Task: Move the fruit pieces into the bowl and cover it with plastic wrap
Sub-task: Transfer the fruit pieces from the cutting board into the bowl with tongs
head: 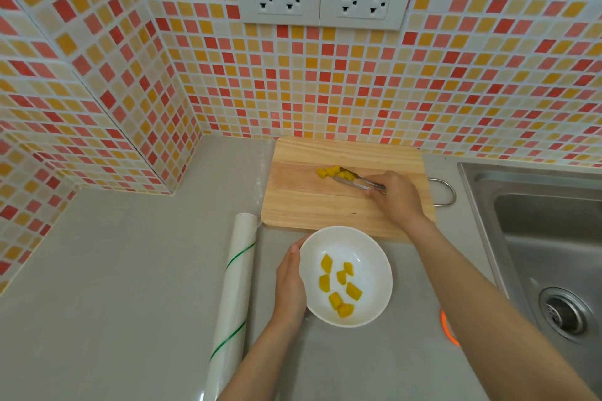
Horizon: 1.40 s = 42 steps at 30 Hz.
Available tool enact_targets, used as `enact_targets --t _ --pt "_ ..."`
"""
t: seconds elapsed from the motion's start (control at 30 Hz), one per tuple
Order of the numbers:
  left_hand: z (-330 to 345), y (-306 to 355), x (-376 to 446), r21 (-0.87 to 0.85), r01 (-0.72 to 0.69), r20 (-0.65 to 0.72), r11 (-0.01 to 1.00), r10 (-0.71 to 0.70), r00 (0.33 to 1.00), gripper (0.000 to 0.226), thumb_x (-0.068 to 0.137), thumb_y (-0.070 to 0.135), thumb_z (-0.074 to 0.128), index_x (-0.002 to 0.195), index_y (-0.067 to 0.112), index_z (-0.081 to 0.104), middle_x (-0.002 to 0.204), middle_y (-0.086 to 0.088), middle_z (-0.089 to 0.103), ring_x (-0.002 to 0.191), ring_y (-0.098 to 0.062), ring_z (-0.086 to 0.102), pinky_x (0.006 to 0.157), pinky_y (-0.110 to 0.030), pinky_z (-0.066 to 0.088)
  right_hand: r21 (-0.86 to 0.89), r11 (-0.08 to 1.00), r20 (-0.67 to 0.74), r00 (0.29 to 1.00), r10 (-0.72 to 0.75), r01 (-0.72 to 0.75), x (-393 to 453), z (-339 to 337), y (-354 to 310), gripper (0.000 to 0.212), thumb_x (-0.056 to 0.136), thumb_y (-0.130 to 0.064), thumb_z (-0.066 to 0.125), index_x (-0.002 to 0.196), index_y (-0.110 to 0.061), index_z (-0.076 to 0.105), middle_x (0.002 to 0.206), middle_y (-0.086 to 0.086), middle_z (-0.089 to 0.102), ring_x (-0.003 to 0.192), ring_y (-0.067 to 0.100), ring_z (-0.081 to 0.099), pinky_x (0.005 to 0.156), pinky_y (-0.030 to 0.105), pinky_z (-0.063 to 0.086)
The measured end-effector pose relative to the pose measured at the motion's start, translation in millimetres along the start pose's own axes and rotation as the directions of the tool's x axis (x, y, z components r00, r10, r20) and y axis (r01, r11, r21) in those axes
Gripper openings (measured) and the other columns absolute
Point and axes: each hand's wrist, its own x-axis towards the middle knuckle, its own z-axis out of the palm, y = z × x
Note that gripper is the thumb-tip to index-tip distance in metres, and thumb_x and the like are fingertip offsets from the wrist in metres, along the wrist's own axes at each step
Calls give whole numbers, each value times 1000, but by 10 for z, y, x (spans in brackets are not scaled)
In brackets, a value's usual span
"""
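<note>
A: Where are the yellow cut fruit pieces (335, 172)?

B: A small cluster lies on the pale rectangular wooden cutting board (309, 202), just beyond the round white ceramic bowl (374, 257). Seven more pieces (340, 283) already sit inside the bowl.

A: And the hands?

B: The right hand (395, 197) is closed around slim metal tongs (356, 180), their long axis pointing from the hand up-left toward the cluster, tips among the pieces. The left hand (290, 283) cups the bowl's left rim, fingers curved against it.

A: The wrap?

B: A long white roll of plastic wrap with green stripes (233, 296) lies just left of the bowl, its axis running near to far. A steel sink (547, 238) lies well right of the bowl.
</note>
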Motion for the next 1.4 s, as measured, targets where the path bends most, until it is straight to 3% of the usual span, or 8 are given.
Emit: enact_targets --t 0.2,0.4,0.63,0.77,0.9,1.07,1.3,1.4 --pt "17 29 -15 -11 1 -20 1000 -2 1000 31 97 26 38 103 28 68 102 5 71 93 -11 66 69 -24 50 93 996 -71 997 -3 9 -439 -203 -8 25 83 -16 65 108 -17 70 89 16 68 84 33 60 69 36 44" --pt "26 33 -32 -5 -25 -31 1000 25 999 31 97 26 37 101 26 68 102 3 70 91 -10 65 67 -22 48 216 967 -136 984 -111 139 -1224 -543 -145 28 78 -6 71 104 -14 72 81 6 67 71 20 61 64 20 42" --pt "30 23 -33 12 -35 -26 999 35 999 27 96 26 39 98 30 66 98 5 69 90 -9 64 67 -22 48 143 979 110 980 -163 147 -1696 -619 -241 39 78 -18 72 115 -25 66 89 -5 60 65 4 48 70 30 49" --pt "36 25 -28 -7 -33 -24 999 33 999 29 97 27 37 101 26 66 102 1 68 93 -13 63 71 -27 48 185 971 40 987 -158 148 -1537 -699 -183 42 76 -16 73 116 -25 65 86 -2 58 66 16 53 69 28 47" --pt "35 22 -32 -33 -36 -18 999 35 999 32 98 27 36 106 21 66 104 -2 68 93 -14 64 70 -26 48 123 992 -91 996 -12 23 -1059 -608 -50 38 77 -15 72 115 -19 66 87 7 61 74 22 55 72 32 44" --pt "27 13 -24 -28 -31 -10 999 31 999 33 98 29 35 106 23 67 105 -1 69 95 -13 64 69 -25 49 26 994 19 994 103 -104 -559 -258 -12 24 80 -20 65 103 -13 70 90 13 63 90 32 59 71 37 47" --pt "22 -7 4 -5 -19 -26 1000 19 999 30 96 27 39 99 29 69 97 5 71 81 -4 68 60 -16 51 25 996 -57 995 84 -83 -568 -150 -77 20 83 -21 65 101 -21 73 94 11 73 88 33 63 66 36 46" --pt "40 -21 -3 -9 -22 -32 1000 22 999 32 96 28 38 103 26 69 103 -1 71 93 -13 67 73 -26 52 107 992 -72 995 73 -65 -794 -272 -89 21 83 -18 65 103 -21 72 89 11 70 84 32 63 69 39 48"
